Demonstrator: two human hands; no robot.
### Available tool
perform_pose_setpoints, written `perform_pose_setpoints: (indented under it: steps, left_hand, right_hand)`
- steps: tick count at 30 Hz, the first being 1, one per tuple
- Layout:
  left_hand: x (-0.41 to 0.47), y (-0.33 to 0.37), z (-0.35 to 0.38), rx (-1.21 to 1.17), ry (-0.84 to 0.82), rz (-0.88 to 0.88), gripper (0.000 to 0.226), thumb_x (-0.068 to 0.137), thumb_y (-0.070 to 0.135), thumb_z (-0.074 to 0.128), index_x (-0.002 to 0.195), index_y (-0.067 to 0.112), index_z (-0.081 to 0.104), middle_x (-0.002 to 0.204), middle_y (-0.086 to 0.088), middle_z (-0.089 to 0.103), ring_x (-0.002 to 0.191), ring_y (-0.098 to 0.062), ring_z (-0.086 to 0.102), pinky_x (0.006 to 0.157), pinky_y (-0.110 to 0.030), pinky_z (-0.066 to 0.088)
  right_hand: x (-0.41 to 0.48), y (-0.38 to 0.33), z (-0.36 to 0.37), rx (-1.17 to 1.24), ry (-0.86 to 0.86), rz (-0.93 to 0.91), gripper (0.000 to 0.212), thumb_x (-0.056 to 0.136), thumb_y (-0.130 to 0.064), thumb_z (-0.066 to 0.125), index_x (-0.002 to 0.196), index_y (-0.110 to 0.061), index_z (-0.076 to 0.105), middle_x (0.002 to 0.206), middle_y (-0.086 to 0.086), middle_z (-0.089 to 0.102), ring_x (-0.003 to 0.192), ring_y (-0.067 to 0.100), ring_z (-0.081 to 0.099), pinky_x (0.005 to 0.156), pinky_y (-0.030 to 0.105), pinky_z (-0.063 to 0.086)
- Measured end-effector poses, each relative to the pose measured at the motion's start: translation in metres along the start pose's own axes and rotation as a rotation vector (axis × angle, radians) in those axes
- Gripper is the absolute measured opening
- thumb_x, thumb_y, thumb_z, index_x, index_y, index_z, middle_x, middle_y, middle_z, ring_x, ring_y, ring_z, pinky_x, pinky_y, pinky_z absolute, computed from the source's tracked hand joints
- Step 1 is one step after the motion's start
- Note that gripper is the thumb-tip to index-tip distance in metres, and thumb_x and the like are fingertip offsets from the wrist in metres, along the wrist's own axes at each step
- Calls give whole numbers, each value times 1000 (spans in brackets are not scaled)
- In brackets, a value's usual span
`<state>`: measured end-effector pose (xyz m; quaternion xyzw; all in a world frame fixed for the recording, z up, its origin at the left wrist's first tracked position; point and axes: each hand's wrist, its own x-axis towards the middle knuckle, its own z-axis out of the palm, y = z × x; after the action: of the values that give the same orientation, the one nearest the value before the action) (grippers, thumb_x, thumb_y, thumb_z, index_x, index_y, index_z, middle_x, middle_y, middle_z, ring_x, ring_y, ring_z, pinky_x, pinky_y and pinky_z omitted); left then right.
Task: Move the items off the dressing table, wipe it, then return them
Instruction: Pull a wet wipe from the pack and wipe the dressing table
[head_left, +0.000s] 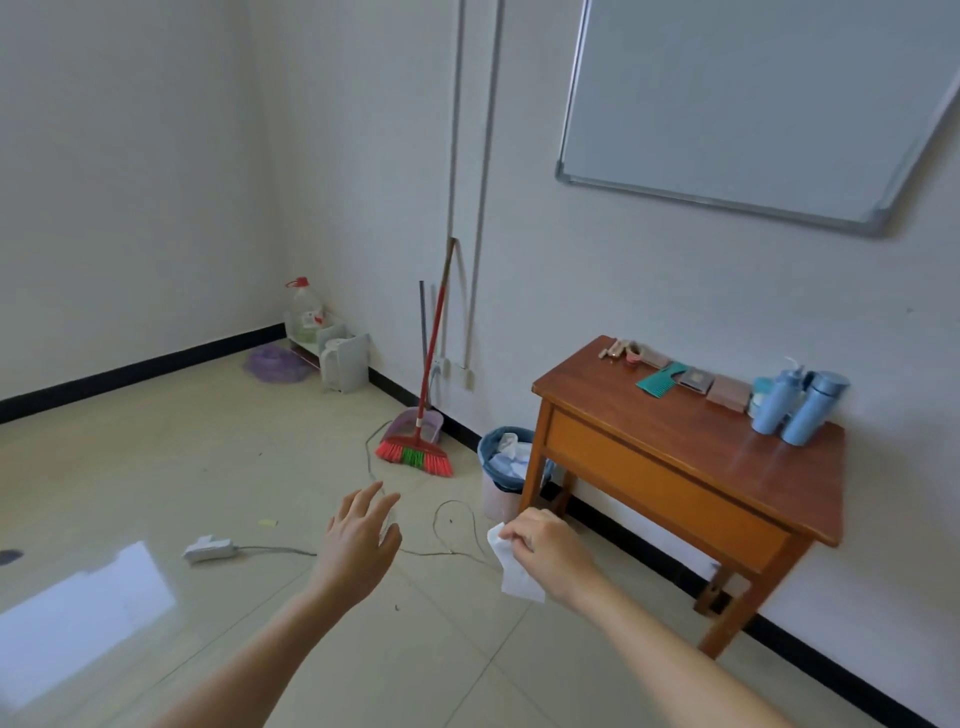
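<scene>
Your view of the room, both hands raised in front of you. The tabletop (675, 441) carries its full row of items along the wall edge: a green comb (658, 383), flat cases (719, 391) and two blue bottles (797, 402), with small pieces at the far end too small to name. Nothing is moved off and wiping looks not yet begun, so clearing, wiping and returning all appear to remain. Your right hand (545, 551) pinches a white cloth (514, 571) between thumb and fingers. Your left hand (363, 540) is empty, fingers spread. The table stands to your right against the wall, well apart from both hands; the right hand is nearer it.
</scene>
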<state>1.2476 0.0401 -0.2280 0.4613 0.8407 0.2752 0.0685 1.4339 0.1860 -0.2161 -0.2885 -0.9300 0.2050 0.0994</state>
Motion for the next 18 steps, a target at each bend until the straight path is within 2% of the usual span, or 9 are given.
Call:
perform_pose_setpoints:
  steps: [7, 11, 15, 18]
  left_hand:
    - [118, -38, 0, 15, -10, -25, 42, 94, 23, 43, 136, 18, 39, 149, -2, 29, 138, -20, 19, 112, -34, 19]
    - [202, -56, -2, 7, -12, -22, 43, 95, 25, 42, 137, 19, 37, 150, -1, 26, 139, -19, 17, 112, -34, 18]
    - [270, -72, 9, -2, -50, -24, 44, 95, 25, 41, 138, 19, 36, 150, -2, 26, 139, -19, 16, 113, -34, 19]
    - [302, -81, 28, -17, -119, -30, 44, 95, 25, 41, 138, 20, 36, 150, -1, 26, 140, -18, 16, 114, -35, 20]
  right_hand:
    - [116, 22, 1, 0, -34, 25, 28, 93, -10, 42, 114, -10, 62, 115, 6, 61, 107, 16, 53, 88, 22, 43]
    - [192, 37, 0, 28, -46, 101, 29, 93, -10, 43, 116, -12, 61, 118, 3, 60, 108, 12, 53, 88, 16, 41]
    - [250, 56, 13, 44, -25, 206, 29, 92, -9, 43, 115, -12, 61, 118, 3, 60, 107, 11, 53, 80, 9, 36]
    - [272, 71, 32, 43, -54, 277, 29, 91, -10, 43, 114, -12, 61, 117, 3, 59, 110, 12, 51, 81, 10, 35]
